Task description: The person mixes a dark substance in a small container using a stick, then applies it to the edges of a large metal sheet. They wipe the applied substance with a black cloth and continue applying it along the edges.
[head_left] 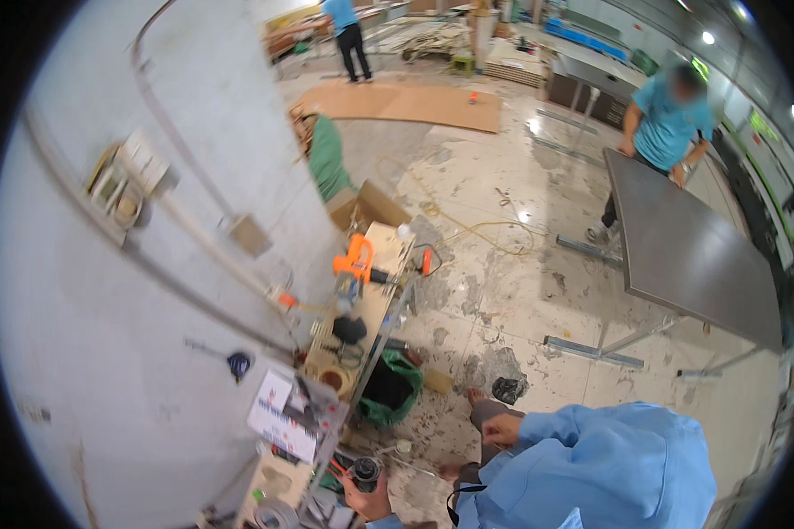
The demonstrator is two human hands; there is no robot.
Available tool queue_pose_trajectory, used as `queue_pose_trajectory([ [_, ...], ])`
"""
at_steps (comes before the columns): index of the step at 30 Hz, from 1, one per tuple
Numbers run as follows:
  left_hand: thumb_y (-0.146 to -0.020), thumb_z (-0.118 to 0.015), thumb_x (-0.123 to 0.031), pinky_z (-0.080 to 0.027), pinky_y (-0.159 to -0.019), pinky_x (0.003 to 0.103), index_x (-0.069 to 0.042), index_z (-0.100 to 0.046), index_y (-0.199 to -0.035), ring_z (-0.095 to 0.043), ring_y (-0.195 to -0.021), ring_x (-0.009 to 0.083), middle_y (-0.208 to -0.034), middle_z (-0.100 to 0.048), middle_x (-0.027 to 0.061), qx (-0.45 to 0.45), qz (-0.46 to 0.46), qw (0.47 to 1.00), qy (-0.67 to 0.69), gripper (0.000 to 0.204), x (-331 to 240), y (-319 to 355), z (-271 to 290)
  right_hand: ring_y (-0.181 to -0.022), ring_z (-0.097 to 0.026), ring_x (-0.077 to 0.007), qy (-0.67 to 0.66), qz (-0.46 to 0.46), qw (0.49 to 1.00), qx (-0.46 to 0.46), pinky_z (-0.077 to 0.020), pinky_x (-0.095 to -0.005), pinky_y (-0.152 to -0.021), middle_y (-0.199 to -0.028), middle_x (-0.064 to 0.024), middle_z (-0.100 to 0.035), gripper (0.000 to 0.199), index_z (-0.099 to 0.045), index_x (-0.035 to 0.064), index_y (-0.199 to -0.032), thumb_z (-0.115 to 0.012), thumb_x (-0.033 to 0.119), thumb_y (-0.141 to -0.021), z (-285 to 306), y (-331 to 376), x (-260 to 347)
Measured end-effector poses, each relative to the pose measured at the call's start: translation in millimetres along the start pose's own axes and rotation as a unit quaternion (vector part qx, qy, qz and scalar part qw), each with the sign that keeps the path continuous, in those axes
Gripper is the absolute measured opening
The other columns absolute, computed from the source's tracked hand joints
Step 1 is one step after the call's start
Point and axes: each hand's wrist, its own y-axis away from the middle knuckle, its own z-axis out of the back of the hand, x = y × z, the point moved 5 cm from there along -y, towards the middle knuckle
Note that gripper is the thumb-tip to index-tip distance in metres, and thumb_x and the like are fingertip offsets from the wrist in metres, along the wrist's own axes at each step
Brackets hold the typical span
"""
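My left hand (370, 502) is closed around a dark, rounded object (366, 471), cylinder-like with a black top; its exact kind cannot be made out. It is held beside the lower end of a cluttered shelf unit (388, 322). Red handles (338, 465) show just left of that object. My right hand (502, 429) hangs in front of my knee with its fingers curled in; whether anything small is in them is hidden. Close to the left hand are a roll of tape (276, 514) and a white box (282, 419) with a dark tool on it.
An orange tool (355, 258) lies on the shelf's far end. A green bag (390, 388) stands beside the shelf. At right, a co-worker (670, 119) leans on a dark tabletop (697, 247) with metal legs. A yellow hose (476, 227) crosses the floor. Another person (346, 40) stands far back.
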Motion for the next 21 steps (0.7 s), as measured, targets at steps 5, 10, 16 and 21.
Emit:
queue_pose_trajectory([
  [5, -0.077, -0.096, -0.024, -0.059, -0.084, 0.041, -0.002, -0.069, -0.122, -0.07, -0.093, 0.0279, -0.11, -0.074, 0.0178, 0.032, -0.306, 0.927, -0.216, 0.057, -93.6, -88.0, -131.4, -0.083, -0.074, -0.0194, 0.003, 0.127, 0.992, 0.004, -0.0576, -0.0385, -0.073, -0.088, -0.0063, -0.077, 0.024, -0.076, 0.0078, -0.104, -0.075, 0.031, -0.097, 42.6, 1.0, -75.6],
  [10, -0.07, -0.096, -0.014, -0.058, -0.084, 0.037, -0.001, -0.06, -0.111, -0.072, -0.091, 0.0221, -0.102, -0.071, 0.0132, 0.157, -0.142, 0.977, -0.016, 0.056, -191.3, -163.3, -261.2, -0.083, -0.074, -0.0307, 0.0, 0.152, 0.987, -0.044, -0.0564, -0.0461, -0.074, -0.091, -0.0139, -0.077, 0.03, -0.079, 0.0098, -0.098, -0.074, 0.039, -0.094, 166.4, -23.6, -117.5],
  [16, -0.069, -0.096, -0.024, -0.055, -0.079, 0.043, 0.0, -0.063, -0.109, -0.07, -0.088, 0.0329, -0.097, -0.072, 0.0168, 0.247, -0.153, 0.955, 0.057, 0.058, -345.6, -237.9, -430.5, -0.088, -0.075, -0.0336, 0.099, -0.007, 0.948, -0.302, -0.0575, -0.0462, -0.078, -0.094, -0.0141, -0.078, 0.025, -0.079, 0.0093, -0.102, -0.072, 0.032, -0.093, 399.9, -29.3, -130.3],
  [21, -0.072, -0.095, -0.021, -0.056, -0.081, 0.039, 0.001, -0.064, -0.114, -0.071, -0.09, 0.0259, -0.1, -0.074, 0.0152, 0.291, -0.168, 0.939, 0.07, 0.056, -442.6, -306.8, -554.0, -0.088, -0.076, -0.0301, -0.193, 0.015, 0.902, -0.386, -0.0595, -0.044, -0.082, -0.095, -0.0132, -0.079, 0.026, -0.079, 0.0065, -0.108, -0.077, 0.025, -0.09, 574.4, -47.0, -137.6],
])
